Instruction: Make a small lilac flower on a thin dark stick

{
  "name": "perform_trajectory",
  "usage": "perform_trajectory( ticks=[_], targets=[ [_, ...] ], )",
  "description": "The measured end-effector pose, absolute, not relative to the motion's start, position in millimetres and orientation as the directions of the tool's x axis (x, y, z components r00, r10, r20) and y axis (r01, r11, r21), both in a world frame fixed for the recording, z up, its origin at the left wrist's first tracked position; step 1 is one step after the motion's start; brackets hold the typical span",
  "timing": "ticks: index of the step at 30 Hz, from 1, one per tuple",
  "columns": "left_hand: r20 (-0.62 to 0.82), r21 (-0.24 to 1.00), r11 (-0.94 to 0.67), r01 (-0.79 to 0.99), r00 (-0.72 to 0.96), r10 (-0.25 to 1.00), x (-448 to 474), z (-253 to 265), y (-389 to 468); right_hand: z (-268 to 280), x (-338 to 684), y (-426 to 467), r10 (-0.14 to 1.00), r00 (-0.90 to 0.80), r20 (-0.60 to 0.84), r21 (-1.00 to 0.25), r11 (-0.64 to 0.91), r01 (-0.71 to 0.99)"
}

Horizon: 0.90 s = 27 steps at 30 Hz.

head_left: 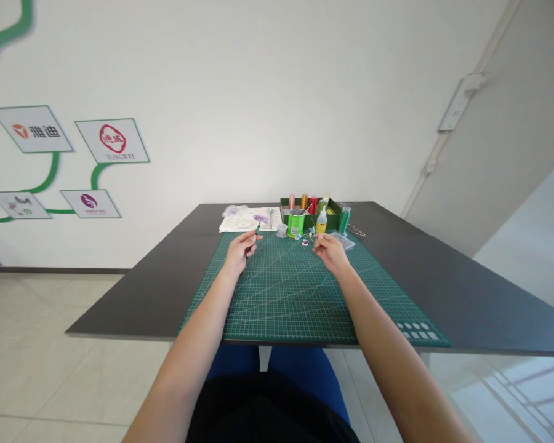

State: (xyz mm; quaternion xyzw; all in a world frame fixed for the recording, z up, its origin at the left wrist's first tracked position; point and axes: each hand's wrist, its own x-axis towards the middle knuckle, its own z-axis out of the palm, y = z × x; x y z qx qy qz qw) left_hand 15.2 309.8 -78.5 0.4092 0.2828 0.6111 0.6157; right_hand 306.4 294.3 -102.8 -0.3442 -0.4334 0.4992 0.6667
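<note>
Left of bright-green cylindrical can [296, 225], left hand [243, 245] pinched green stem [258, 228] of purple flower-like piece [261, 218]: seemed light, fragile, best held there; right hand [330, 251] bunched fingers, contents unclear

Open lane on my feed: cutting mat [281, 307] between left hand [244, 247] and right hand [330, 249]; one thin green thread [323, 283] shows there, on or above the surface, I cannot tell which. Side room: bare tabletop [425, 264], left and right of the mat. Obstacles I count ahead: green can [295, 225], upright; yellow bottle [322, 223], upright; clear case [344, 240], flat. Stop behind these: green tray [285, 216], then wall [277, 111].
</note>
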Motion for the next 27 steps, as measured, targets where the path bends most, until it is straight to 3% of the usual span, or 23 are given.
perform_trajectory(
  ticks=[9,18,21,23,27],
  targets=[
    [0.024,0.722,-0.136,-0.678,-0.171,0.985,-8.7,-69.3,317.2,-98.1,326.9,298.8,0.917,0.303,0.260,-0.763,0.387,-0.517],
    [0.076,0.671,-0.274,-0.689,-0.304,0.950,-50.7,-39.3,326.4,-44.3,341.5,280.6,0.899,0.081,0.431,-0.829,0.429,-0.358],
    [0.080,0.655,-0.299,-0.695,-0.330,0.941,-66.7,-23.8,325.9,-29.0,350.2,267.3,0.899,-0.040,0.435,-0.887,0.420,-0.193],
    [0.100,0.662,-0.320,-0.678,-0.343,0.934,-78.7,-14.5,325.0,-23.8,360.6,259.3,0.898,-0.149,0.414,-0.907,0.421,0.017],
    [0.124,0.685,-0.349,-0.639,-0.369,0.921,-99.5,-2.9,324.3,-23.0,389.6,250.6,0.887,-0.322,0.333,-0.753,0.455,0.476]
  ],
)
